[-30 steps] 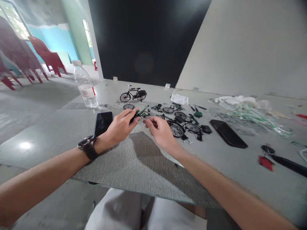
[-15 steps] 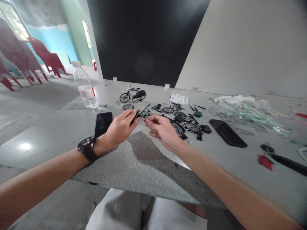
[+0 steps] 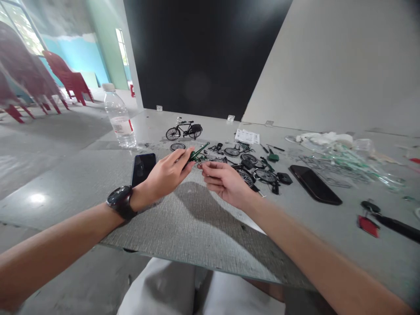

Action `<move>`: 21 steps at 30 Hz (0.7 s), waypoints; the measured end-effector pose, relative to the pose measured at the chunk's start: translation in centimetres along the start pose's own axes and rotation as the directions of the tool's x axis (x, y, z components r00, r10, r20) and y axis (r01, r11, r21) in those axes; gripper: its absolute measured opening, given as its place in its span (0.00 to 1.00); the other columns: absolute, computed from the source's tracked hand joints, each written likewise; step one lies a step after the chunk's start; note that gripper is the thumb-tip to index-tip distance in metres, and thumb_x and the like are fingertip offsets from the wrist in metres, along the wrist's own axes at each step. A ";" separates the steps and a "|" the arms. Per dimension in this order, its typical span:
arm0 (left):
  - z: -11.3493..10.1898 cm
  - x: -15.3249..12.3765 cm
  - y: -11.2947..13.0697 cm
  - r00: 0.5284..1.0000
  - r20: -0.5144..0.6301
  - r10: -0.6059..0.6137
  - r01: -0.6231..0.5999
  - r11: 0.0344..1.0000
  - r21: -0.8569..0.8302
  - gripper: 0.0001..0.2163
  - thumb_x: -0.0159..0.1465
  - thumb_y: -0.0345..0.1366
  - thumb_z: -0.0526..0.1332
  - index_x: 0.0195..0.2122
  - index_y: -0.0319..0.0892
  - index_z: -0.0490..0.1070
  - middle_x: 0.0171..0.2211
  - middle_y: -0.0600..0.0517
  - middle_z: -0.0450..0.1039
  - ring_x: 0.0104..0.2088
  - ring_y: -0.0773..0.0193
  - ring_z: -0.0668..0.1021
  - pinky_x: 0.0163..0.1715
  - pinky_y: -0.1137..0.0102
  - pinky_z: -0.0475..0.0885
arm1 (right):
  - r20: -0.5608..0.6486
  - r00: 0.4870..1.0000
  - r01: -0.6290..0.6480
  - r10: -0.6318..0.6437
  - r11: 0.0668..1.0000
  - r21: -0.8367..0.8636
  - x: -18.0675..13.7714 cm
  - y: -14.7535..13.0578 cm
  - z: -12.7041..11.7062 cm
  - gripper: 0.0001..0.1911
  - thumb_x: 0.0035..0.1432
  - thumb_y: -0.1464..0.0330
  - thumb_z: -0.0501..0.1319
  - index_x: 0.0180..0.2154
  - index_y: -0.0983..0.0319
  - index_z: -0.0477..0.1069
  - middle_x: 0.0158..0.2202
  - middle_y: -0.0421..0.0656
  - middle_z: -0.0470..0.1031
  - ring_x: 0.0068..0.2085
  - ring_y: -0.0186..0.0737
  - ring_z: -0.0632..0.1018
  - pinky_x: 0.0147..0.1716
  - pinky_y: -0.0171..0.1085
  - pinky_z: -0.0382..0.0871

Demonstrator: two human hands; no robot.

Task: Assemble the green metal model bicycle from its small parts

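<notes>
My left hand [image 3: 166,173], a black watch [image 3: 120,201] on its wrist, is closed around a dark green model bicycle part [image 3: 201,150]. A slim green bar of it sticks out past the fingers, up and to the right. Close beside it, my right hand [image 3: 225,180] pinches a tiny piece between thumb and forefinger, too small to name. Behind the hands stands a black model bicycle [image 3: 184,130], upright, with a loose wheel [image 3: 177,147] in front of it. Several bicycle parts [image 3: 265,176] lie just right of my right hand.
A phone [image 3: 143,168] lies left of my left hand, and a water bottle [image 3: 120,124] stands behind it. Farther right are another phone [image 3: 315,184], plastic scraps [image 3: 352,159] and keys with a red tag [image 3: 368,225]. Printed sheets [image 3: 247,136] lie at the back.
The view has shifted slightly. The metallic piece that showed between the hands is now mostly hidden at my right fingertips. Both hands stay close together.
</notes>
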State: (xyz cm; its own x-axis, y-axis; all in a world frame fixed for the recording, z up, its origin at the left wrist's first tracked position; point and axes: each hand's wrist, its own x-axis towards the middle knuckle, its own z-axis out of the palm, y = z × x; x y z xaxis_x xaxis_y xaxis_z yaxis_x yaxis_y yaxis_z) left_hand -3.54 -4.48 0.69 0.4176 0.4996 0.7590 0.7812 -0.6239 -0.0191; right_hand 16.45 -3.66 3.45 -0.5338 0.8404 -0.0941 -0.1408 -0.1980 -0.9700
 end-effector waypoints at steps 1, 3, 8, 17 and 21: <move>0.1 0.0 -0.1 1.000 -0.005 -0.005 0.005 1.000 0.004 0.18 0.73 0.34 0.54 0.60 0.30 0.65 0.48 0.38 0.75 0.47 0.56 0.80 0.49 0.59 0.78 | -0.039 0.998 0.054 -0.058 0.994 -0.096 0.0 0.1 0.2 0.12 0.59 0.62 0.66 0.34 0.62 0.67 0.28 0.35 0.60 0.21 0.25 0.52 0.18 0.31 0.49; 0.2 0.1 -0.2 0.999 -0.024 -0.022 0.022 1.000 0.001 0.18 0.72 0.34 0.54 0.61 0.31 0.64 0.47 0.38 0.75 0.47 0.55 0.80 0.49 0.59 0.78 | -0.090 0.967 0.190 -0.239 0.910 -0.370 -0.1 0.3 0.4 0.11 0.61 0.60 0.63 0.37 0.61 0.67 0.32 0.39 0.65 0.23 0.28 0.60 0.21 0.33 0.57; 0.3 0.1 -0.1 0.998 -0.042 -0.051 0.050 0.998 -0.034 0.18 0.72 0.35 0.54 0.61 0.31 0.64 0.48 0.38 0.75 0.49 0.55 0.79 0.50 0.58 0.77 | 0.144 0.748 0.426 -0.647 0.302 -0.853 -0.2 1.3 -0.1 0.06 0.69 0.66 0.54 0.41 0.60 0.68 0.37 0.46 0.73 0.33 0.37 0.71 0.33 0.37 0.64; 0.9 -0.6 0.3 0.996 -0.022 -0.091 0.089 0.994 -0.061 0.17 0.73 0.35 0.54 0.60 0.34 0.64 0.49 0.39 0.75 0.50 0.55 0.79 0.52 0.57 0.77 | -0.004 0.806 0.369 -0.592 0.507 -0.779 -0.6 1.3 0.6 0.06 0.67 0.65 0.57 0.38 0.60 0.71 0.31 0.42 0.76 0.30 0.36 0.74 0.31 0.36 0.65; 0.9 -0.7 0.5 0.995 -0.010 -0.101 0.100 0.993 -0.058 0.17 0.73 0.35 0.54 0.59 0.32 0.66 0.50 0.38 0.75 0.51 0.54 0.79 0.52 0.56 0.77 | -0.120 0.893 0.290 -0.434 0.757 -0.585 -0.6 0.8 0.9 0.07 0.64 0.64 0.61 0.36 0.61 0.71 0.30 0.43 0.77 0.26 0.33 0.71 0.26 0.35 0.62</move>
State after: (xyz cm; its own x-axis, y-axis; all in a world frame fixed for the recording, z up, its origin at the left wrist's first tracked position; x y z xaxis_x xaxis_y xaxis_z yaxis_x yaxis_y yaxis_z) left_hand -3.00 -4.59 -0.43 0.3320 0.5540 0.7634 0.7909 -0.6046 0.0949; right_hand 15.91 -4.73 2.94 -0.3149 0.8969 0.3105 0.2270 0.3888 -0.8929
